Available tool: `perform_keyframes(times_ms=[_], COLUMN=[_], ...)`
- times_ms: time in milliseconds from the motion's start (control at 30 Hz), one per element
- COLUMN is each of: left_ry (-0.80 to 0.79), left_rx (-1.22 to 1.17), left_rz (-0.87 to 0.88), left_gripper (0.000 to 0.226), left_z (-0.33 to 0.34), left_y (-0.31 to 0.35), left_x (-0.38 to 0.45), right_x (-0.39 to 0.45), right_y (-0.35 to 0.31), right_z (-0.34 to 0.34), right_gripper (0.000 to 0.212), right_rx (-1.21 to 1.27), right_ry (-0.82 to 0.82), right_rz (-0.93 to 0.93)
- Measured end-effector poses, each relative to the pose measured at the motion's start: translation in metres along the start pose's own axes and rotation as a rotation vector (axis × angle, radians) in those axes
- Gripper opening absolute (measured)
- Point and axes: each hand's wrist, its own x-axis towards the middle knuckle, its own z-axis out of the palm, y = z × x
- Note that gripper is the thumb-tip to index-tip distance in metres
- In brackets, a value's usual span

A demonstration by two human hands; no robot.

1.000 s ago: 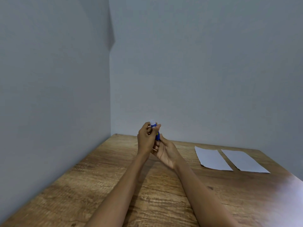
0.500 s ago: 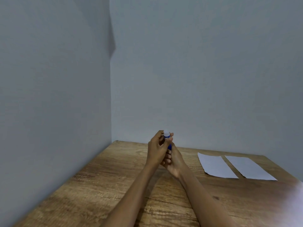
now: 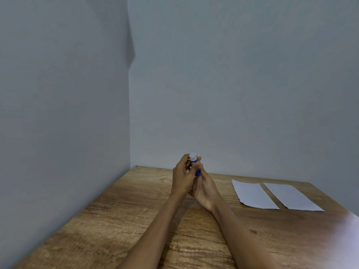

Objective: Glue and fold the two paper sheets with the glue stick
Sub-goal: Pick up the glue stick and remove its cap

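Glue stick (image 3: 195,165) pinched upright in both my hands (image 3: 183,177), now nearer the two paper sheets (image 3: 254,195) than before, white cap on.

Bare wooden table (image 3: 120,220) left of 2 paper sheets (image 3: 254,195) (walls (image 3: 58,113) close left and behind)

I see both forearms running up from the bottom edge and meeting at the middle of the frame. My left hand (image 3: 183,176) is raised, back toward the camera, fingers curled in a pinch at the top. My right hand (image 3: 205,188) sits just beneath and right of it, palm turned left, fingers wrapped closed.
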Motion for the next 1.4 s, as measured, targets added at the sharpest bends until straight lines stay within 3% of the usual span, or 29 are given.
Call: perform_keyframes(times_ms=[133,267,333,433,667,867,1033,1200,1400], left_ry=[0.065,-0.002,-0.012,0.041,0.006,0.091,0.019,0.042,-0.044], left_rx=[-0.007,0.037,0.033,0.022,0.120,0.067,0.100,0.053,0.033], left_rz=[0.003,0.006,-0.002,-0.016,-0.011,-0.041,-0.008,0.009,0.000], left_gripper=[0.008,0.007,0.009,0.005,0.017,0.014,0.016,0.004,0.008], left_z=[-0.006,0.001,0.002,-0.003,-0.001,-0.014,-0.002,-0.010,-0.007], left_y=[-0.004,-0.005,-0.004,-0.005,-0.005,-0.003,0.000,-0.003,0.000], left_x=[0.004,-0.002,-0.003,-0.002,-0.005,-0.001,-0.005,-0.002,-0.001], right_x=[0.001,0.000,-0.001,-0.001,0.001,0.001,0.001,-0.001,-0.002], right_y=[0.002,0.004,0.004,0.005,0.007,0.005,0.004,0.003,0.003], right_z=[0.002,-0.003,-0.002,0.000,0.001,0.003,-0.001,-0.001,-0.001], right_gripper=[0.047,0.053,0.059,0.053,0.058,0.043,0.050,0.045,0.048], right_rx=[-0.026,-0.156,-0.112,-0.018,-0.236,-0.067,-0.202,-0.082,-0.157], right_ry=[-0.013,0.150,0.086,-0.045,0.195,0.022,0.139,-0.016,0.098], right_rz=[-0.004,0.003,-0.011,0.006,0.008,0.029,0.043,0.047,0.025])
